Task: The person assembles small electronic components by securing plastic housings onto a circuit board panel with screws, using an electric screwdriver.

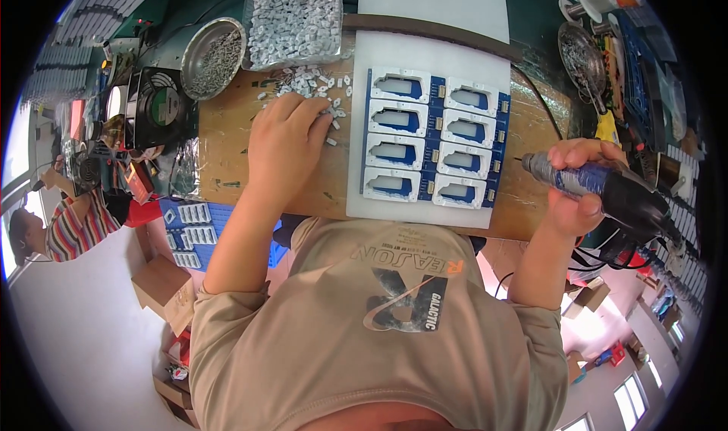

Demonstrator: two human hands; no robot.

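Note:
My left hand (287,143) rests at the near edge of a scatter of small white plastic pieces (307,78). Its fingers are bent down and drawn together, and whatever lies under the fingertips is hidden. My right hand (567,212) is wrapped round a black electric screwdriver (629,203), whose taped front end and thin bit point left toward the work. Between the hands lies a blue circuit board (435,139) carrying several white plastic frames (393,152) in two columns, flat on a white sheet (421,212). Neither hand touches the board.
Beyond my left hand stand a clear bin of white pieces (294,21) and a metal bowl of screws (214,58). A dark bar (432,27) crosses the white sheet. A small fan (159,108) is at left; another metal dish (582,55) is far right. Someone in stripes (76,226) sits left.

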